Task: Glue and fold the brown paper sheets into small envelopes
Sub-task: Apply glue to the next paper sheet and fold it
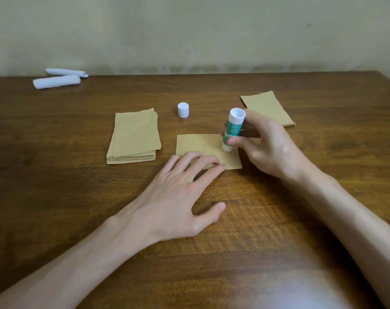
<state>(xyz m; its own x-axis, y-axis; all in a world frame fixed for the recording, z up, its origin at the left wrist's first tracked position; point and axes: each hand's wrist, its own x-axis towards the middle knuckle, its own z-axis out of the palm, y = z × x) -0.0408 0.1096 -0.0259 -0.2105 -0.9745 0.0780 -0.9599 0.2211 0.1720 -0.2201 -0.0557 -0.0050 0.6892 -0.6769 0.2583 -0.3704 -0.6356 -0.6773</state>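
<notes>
While the right grip (267, 148) pinches the uncapped glue stick (232, 130) tip-down on one brown sheet (200, 143) on the counter (278, 219), the left grip (178, 197) presses it flat with straight fingers (209, 173). The thick stack (135, 134) beside it likely awaits gluing; the thin pile (267, 107) looks finished.

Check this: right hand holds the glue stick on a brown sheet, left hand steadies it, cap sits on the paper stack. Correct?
No. In the head view the cap stands on the table, beside the stack; the rest holds.
</notes>
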